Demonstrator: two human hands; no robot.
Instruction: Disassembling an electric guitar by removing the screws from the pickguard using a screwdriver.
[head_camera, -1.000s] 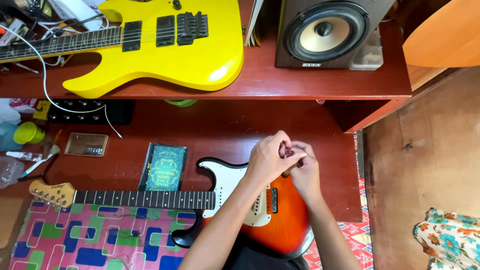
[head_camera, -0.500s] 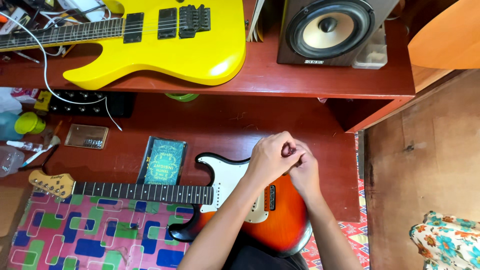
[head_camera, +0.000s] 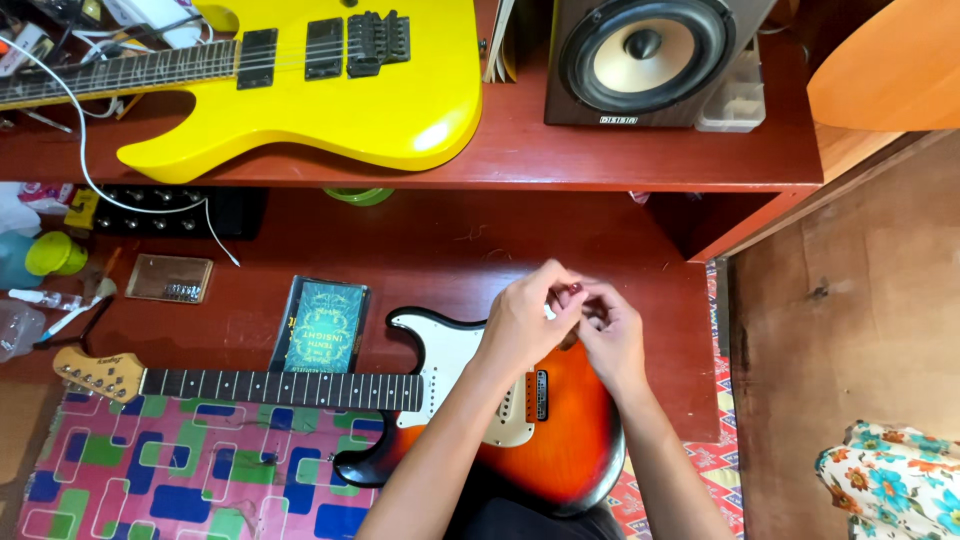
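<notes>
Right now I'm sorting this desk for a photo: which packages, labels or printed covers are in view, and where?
Book: flat on the desk beside the sunburst guitar; teal cover, dark border.
Badge: small strip low on the speaker front, pale on black.
Small box: left of the book, brown, flat, rectangular.

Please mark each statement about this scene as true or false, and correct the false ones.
1. Both hands meet above the sunburst guitar. True.
2. The left hand and right hand pinch a small red item together. True.
3. The yellow guitar lies on the patterned mat. False: it lies on the upper red shelf.
4. The speaker stands on the floor. False: it stands on the shelf.
5. A teal book lies beside the sunburst guitar's neck. True.
</notes>
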